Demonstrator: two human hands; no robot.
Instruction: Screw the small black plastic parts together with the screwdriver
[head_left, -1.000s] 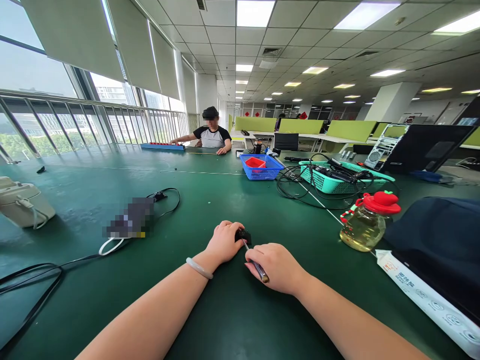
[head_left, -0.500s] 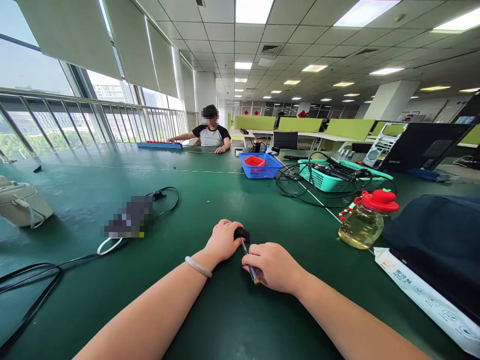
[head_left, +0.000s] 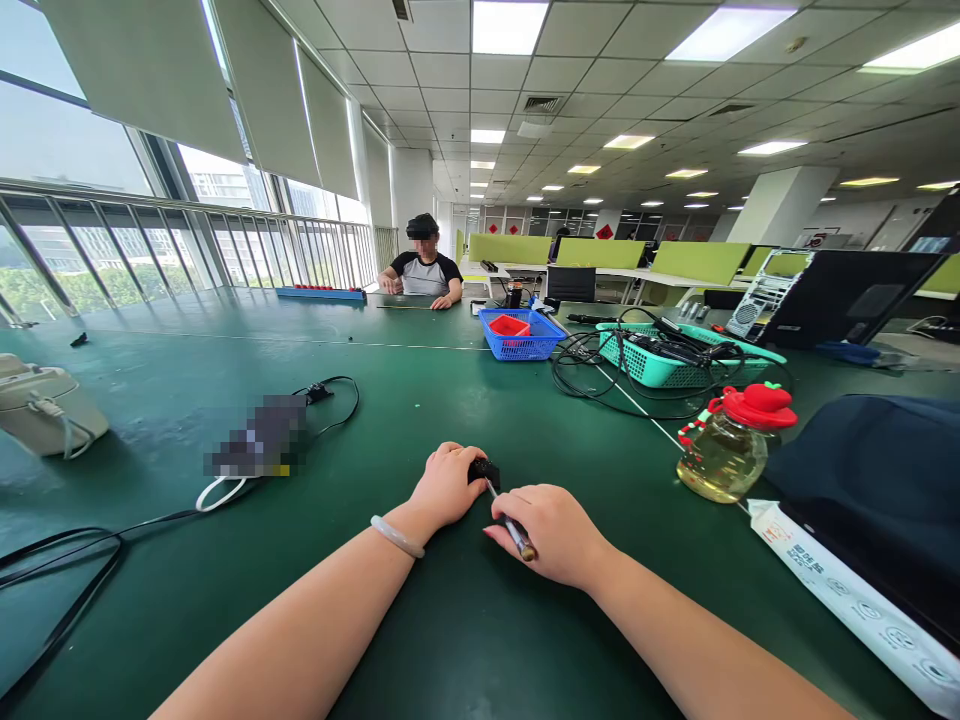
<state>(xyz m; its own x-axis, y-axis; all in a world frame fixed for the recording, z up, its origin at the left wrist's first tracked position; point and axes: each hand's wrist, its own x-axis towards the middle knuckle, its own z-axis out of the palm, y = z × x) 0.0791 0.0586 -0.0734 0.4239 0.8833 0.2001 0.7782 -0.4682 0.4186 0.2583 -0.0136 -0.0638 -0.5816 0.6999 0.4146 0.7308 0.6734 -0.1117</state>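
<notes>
My left hand [head_left: 448,483] is closed round a small black part [head_left: 485,471], pressing it against the green tabletop [head_left: 405,640]. Only the right end of that part shows; my fingers cover the rest, and its exact kind cannot be made out. In my right hand [head_left: 551,530] is a screwdriver [head_left: 517,535], its handle slanting toward me between thumb and fingers. The thin metal shaft points up and left, with its tip at the near side of the black part. Whether the tip sits in a screw is too small to see.
Right of my hands stand a red-lidded bottle [head_left: 724,455] and a long white box [head_left: 847,600]. Farther back are a blue basket [head_left: 523,346] and a green basket [head_left: 652,372] with tangled cables. A pouch [head_left: 262,435] lies left. Another person [head_left: 424,270] sits across the table.
The screwdriver handle has swung to the right and lies at a flatter slant, and my right fingers have loosened a little round it. The other person's arm has drawn back from the blue rack.
</notes>
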